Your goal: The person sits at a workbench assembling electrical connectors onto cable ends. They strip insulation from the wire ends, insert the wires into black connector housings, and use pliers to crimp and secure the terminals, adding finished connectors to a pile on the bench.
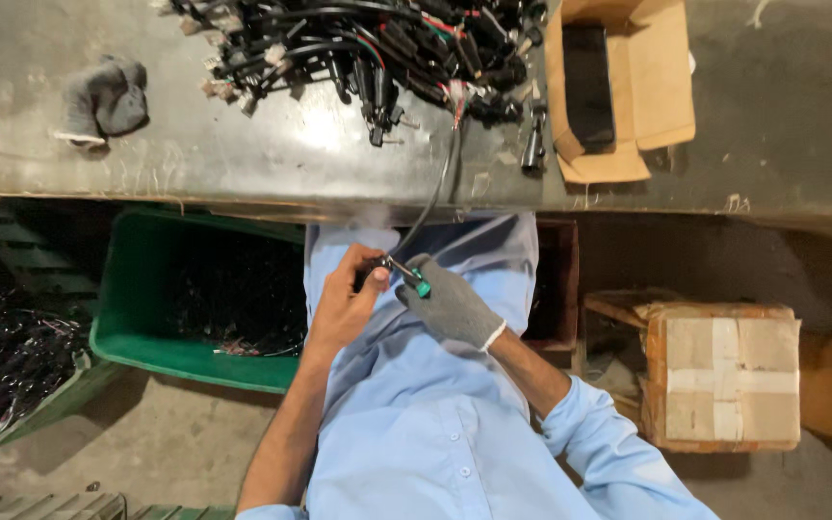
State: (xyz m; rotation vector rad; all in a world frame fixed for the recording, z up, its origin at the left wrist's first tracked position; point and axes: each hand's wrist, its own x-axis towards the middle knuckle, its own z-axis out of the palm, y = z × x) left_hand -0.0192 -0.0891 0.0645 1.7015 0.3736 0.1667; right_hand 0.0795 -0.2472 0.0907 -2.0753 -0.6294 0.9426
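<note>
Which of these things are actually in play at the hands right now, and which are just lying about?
In play: left hand, gloved right hand, green-handled tool, black cable, cable pile.
Lying about: grey rag, open carton, green bin, taped box.

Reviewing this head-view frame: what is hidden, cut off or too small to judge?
- Black cable end: hidden by left hand.
- Green-handled tool: handle buried in gloved right hand; tip too small.
- Green bin: contents dark, far edge under workbench.
- Cable pile: cut by top edge.
</note>
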